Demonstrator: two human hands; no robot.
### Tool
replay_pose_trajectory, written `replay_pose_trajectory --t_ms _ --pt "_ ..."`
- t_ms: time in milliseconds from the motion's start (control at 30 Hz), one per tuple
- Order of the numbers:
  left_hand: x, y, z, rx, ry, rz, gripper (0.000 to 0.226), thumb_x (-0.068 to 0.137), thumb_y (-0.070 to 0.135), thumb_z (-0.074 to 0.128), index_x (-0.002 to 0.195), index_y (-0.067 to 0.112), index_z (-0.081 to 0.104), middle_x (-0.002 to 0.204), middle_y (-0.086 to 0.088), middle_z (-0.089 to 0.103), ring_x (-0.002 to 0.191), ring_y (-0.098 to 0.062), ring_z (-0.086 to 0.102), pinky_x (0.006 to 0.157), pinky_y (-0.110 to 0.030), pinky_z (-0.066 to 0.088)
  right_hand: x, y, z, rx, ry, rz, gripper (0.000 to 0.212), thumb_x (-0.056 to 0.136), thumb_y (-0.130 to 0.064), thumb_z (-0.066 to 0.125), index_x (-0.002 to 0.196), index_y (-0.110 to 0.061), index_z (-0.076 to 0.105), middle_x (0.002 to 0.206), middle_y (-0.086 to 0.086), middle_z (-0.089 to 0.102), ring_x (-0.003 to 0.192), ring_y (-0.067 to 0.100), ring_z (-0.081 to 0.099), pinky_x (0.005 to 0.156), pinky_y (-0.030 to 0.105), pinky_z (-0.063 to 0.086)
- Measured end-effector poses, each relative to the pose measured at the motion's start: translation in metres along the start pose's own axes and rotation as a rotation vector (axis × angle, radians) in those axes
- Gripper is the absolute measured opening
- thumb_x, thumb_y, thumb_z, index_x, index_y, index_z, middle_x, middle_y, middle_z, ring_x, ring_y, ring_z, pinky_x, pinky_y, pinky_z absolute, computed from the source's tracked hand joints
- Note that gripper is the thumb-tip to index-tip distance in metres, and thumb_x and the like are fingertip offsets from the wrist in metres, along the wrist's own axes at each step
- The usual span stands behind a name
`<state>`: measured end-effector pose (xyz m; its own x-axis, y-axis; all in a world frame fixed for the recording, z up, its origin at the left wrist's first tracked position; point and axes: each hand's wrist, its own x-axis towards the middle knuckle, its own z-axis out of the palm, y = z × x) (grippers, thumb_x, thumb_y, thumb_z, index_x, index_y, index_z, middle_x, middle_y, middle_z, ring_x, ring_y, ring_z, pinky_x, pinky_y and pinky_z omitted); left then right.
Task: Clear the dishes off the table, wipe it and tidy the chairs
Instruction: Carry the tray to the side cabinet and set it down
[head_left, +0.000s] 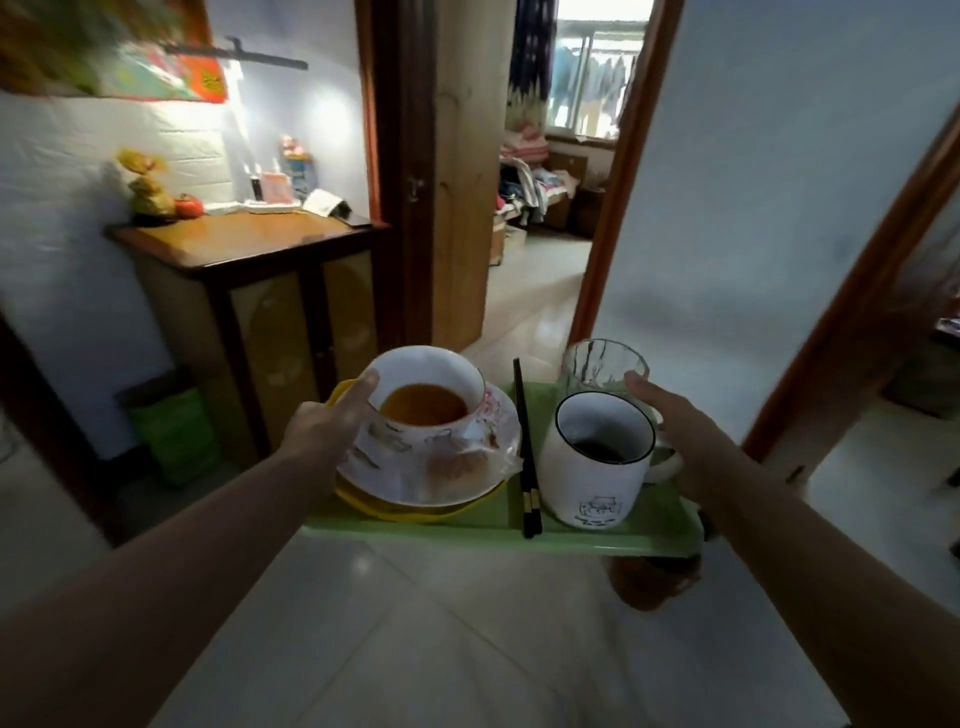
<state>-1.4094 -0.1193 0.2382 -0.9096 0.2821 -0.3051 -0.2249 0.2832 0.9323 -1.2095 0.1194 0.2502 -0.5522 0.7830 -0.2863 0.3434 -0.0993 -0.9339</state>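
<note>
I carry a green tray (467, 525) in front of me above the tiled floor. My left hand (327, 423) grips its left side, thumb resting against a white bowl (431, 400) with brown liquid in it. The bowl stands on a white plate (457, 483) stacked on a yellow plate (405, 512). Black chopsticks (524, 452) lie across the tray's middle. A white mug (597, 467) with dark liquid and a clear glass (602, 371) stand on the right. My right hand (685, 441) grips the tray's right side, thumb by the glass.
A wooden cabinet (249, 260) with small items on top stands at the left, a green bin (171, 431) beside it. An open doorway (540, 218) lies straight ahead into a cluttered room. A white wall (753, 208) and another door frame (857, 291) are at the right.
</note>
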Motion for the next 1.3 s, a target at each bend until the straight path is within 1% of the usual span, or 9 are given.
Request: replay_pose_trajectory --t_ms 100,167,267,533,700,867,933,1167,1300 --pt "0.037 0.006 -0.031 0.012 0.043 -0.019 0.079 0.083 0.064 0.053 0.128 -0.001 0.053 0.121 -0.02 0.06 0.099 -0.034 0.058 0.08 -0.039 0.045 0.033 -0.024 0.05 -0.08 -0.091 -0.136 0.053 0.082 -0.06 0.057 0.123 -0.027 0.058 0.128 0.006 0.057 0.107 0.024 0.057 0.088 0.042 0.051" --pt "0.069 0.009 -0.055 0.006 0.077 -0.024 0.079 0.08 0.067 0.054 0.122 0.0 0.057 0.114 -0.019 0.064 0.094 -0.033 0.061 0.081 -0.04 0.05 0.059 -0.037 0.089 -0.071 -0.131 -0.097 0.049 0.082 -0.057 0.06 0.119 -0.025 0.061 0.126 0.005 0.057 0.103 0.023 0.057 0.076 0.038 0.051" --pt "0.119 0.019 -0.091 0.006 0.134 -0.024 0.075 0.081 0.066 0.053 0.117 0.0 0.061 0.111 -0.018 0.065 0.092 -0.031 0.06 0.079 -0.037 0.047 0.087 -0.062 0.153 -0.038 -0.162 -0.044 0.04 0.081 -0.058 0.058 0.107 -0.027 0.06 0.12 0.004 0.052 0.105 0.025 0.05 0.088 0.047 0.049" --pt "0.255 0.064 -0.164 -0.028 0.242 -0.027 0.074 0.083 0.062 0.055 0.121 -0.001 0.056 0.117 -0.017 0.061 0.098 -0.032 0.056 0.082 -0.036 0.04 0.163 -0.129 0.29 0.019 -0.135 -0.053 0.047 0.084 -0.052 0.06 0.116 -0.017 0.058 0.128 0.009 0.052 0.091 0.021 0.053 0.058 0.031 0.046" --pt "0.34 0.085 -0.184 -0.043 0.279 -0.02 0.066 0.086 0.059 0.052 0.117 0.0 0.054 0.097 -0.012 0.06 0.076 -0.024 0.05 0.078 -0.035 0.037 0.229 -0.171 0.356 0.001 -0.206 -0.03 0.039 0.084 -0.051 0.059 0.11 -0.021 0.056 0.131 0.009 0.049 0.099 0.023 0.051 0.054 0.03 0.044" --pt "0.44 0.103 -0.192 -0.095 0.343 -0.025 0.077 0.083 0.061 0.055 0.128 0.0 0.051 0.125 -0.018 0.058 0.112 -0.035 0.054 0.08 -0.034 0.037 0.323 -0.205 0.423 -0.016 -0.234 0.007 0.056 0.083 -0.052 0.059 0.125 -0.015 0.052 0.138 0.015 0.046 0.11 0.028 0.049 0.066 0.034 0.047" --pt "0.479 0.113 -0.195 -0.096 0.372 -0.024 0.081 0.082 0.064 0.054 0.133 0.002 0.048 0.13 -0.018 0.055 0.115 -0.035 0.053 0.079 -0.033 0.037 0.363 -0.224 0.453 -0.027 -0.256 0.012 0.061 0.083 -0.053 0.06 0.129 -0.014 0.05 0.14 0.015 0.045 0.117 0.029 0.048 0.075 0.037 0.047" --pt "0.605 0.147 -0.207 -0.156 0.514 -0.058 0.08 0.082 0.06 0.058 0.137 0.003 0.044 0.138 -0.018 0.048 0.124 -0.035 0.048 0.09 -0.037 0.039 0.481 -0.286 0.547 -0.065 -0.362 -0.015 0.064 0.082 -0.054 0.061 0.131 -0.014 0.052 0.134 0.015 0.05 0.099 0.024 0.049 0.057 0.032 0.044" --pt "0.685 0.157 -0.228 -0.139 0.546 -0.099 0.088 0.076 0.07 0.056 0.135 0.006 0.046 0.129 -0.018 0.055 0.115 -0.036 0.054 0.09 -0.041 0.044 0.541 -0.312 0.606 -0.064 -0.396 0.028 0.073 0.077 -0.053 0.065 0.131 -0.007 0.049 0.134 0.018 0.049 0.111 0.033 0.053 0.081 0.045 0.051"
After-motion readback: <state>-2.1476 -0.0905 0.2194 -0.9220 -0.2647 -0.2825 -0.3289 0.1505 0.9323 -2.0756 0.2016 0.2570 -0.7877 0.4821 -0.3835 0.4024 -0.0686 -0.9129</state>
